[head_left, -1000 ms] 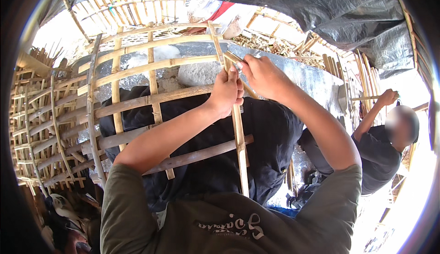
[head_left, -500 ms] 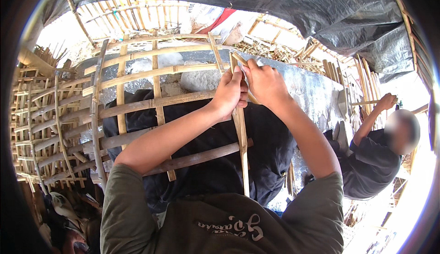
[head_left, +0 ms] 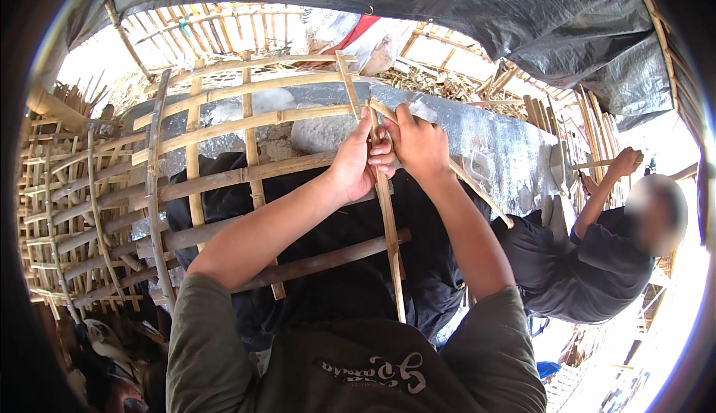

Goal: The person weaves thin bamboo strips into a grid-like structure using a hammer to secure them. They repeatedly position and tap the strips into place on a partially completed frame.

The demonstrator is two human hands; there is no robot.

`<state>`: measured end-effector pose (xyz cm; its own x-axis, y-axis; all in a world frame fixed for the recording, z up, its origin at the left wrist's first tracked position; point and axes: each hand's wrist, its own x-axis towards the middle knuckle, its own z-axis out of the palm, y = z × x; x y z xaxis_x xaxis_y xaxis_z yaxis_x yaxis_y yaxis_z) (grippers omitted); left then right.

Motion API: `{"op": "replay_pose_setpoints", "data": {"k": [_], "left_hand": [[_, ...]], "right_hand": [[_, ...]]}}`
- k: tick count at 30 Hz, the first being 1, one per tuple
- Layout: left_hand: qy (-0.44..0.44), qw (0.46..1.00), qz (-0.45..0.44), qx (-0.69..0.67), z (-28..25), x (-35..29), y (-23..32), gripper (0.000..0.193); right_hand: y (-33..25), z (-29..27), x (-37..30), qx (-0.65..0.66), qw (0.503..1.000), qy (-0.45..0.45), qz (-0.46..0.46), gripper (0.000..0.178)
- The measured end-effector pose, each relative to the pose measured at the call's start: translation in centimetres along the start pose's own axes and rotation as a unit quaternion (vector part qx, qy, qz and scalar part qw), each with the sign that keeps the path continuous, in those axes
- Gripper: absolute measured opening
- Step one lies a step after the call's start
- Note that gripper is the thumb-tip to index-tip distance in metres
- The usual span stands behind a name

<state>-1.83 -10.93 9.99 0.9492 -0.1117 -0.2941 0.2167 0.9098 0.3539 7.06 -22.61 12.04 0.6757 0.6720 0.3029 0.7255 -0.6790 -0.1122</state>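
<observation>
Head view. Shows bamboo lattice [head_left: 252,172] in front, with left fingers [head_left: 382,156] closed around its right-edge strip [head_left: 390,227], right fingers [head_left: 405,119] pinching a slanting strip [head_left: 477,188]; could risk splitting (thin bamboo) under sharp bending.

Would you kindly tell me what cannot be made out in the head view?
In the head view:
Long, straight pale bamboo strip: partly covered by the left hand.
Slanting pale bamboo strip: partly hidden by the right hand.
Black plastic sheet: cut off by the upper edge.
Co-worker's face: blurred.
</observation>
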Motion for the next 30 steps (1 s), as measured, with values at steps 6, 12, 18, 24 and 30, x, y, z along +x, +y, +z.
{"op": "replay_pose_setpoints", "data": {"k": [6, 12, 18, 24, 30], "left_hand": [[-0.001, 0.999, 0.013, 0.050, -0.3, 0.1, -0.1, 0.053], [-0.048, 0.997, -0.013, 0.064, 0.2, -0.7, 0.8, 0.054], [-0.067, 0.995, -0.002, 0.078, 2.2, -1.2, 0.9, 0.055], [-0.097, 0.994, 0.003, 0.053, 2.0, -1.1, 0.9, 0.055], [-0.096, 0.995, -0.006, 0.041, 1.8, -1.0, 0.7, 0.057]], "right_hand": [[0.1, 0.1, 0.1, 0.103, 0.994, 0.025, 0.000, 0.031], [2.2, -3.7, 3.2, 0.392, 0.867, -0.296, 0.082, 0.042], [2.9, -7.1, 5.0, 0.517, 0.735, -0.424, 0.116, 0.038], [1.6, -6.6, 4.1, 0.440, 0.844, -0.302, 0.060, 0.043], [1.5, -5.6, 3.5, 0.371, 0.904, -0.212, -0.005, 0.042]]}}
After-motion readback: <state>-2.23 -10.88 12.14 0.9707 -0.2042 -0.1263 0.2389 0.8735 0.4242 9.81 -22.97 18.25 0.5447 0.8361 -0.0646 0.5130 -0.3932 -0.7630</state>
